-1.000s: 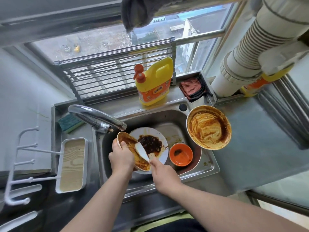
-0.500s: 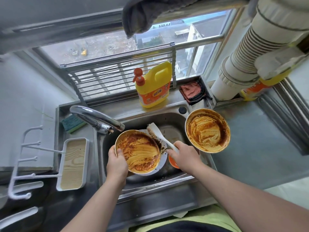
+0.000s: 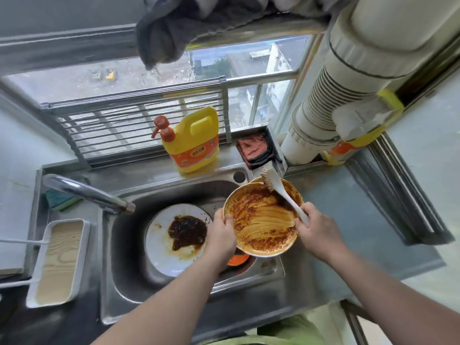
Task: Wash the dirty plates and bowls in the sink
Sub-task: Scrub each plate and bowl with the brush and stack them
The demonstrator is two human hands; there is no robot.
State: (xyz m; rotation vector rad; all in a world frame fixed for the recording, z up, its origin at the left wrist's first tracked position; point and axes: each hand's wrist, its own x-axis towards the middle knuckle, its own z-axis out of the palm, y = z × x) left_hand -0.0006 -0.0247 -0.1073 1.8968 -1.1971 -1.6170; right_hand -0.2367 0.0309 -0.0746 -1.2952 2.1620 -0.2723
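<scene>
Over the right end of a stainless steel sink [image 3: 119, 247], a round sauce-smeared bowl [image 3: 261, 220] is gripped at its left rim by the left hand [image 3: 222, 232], while the right hand [image 3: 317, 232] clasps a white dish brush [image 3: 283, 192], bristles at the far rim. A white sauce-stained plate [image 3: 161, 245] lies in the basin; a yellow detergent jug [image 3: 193, 140] stands behind.

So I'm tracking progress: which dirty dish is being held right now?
The sauce-smeared bowl, gripped by the left hand; the white plate lies untouched in the sink.
</scene>
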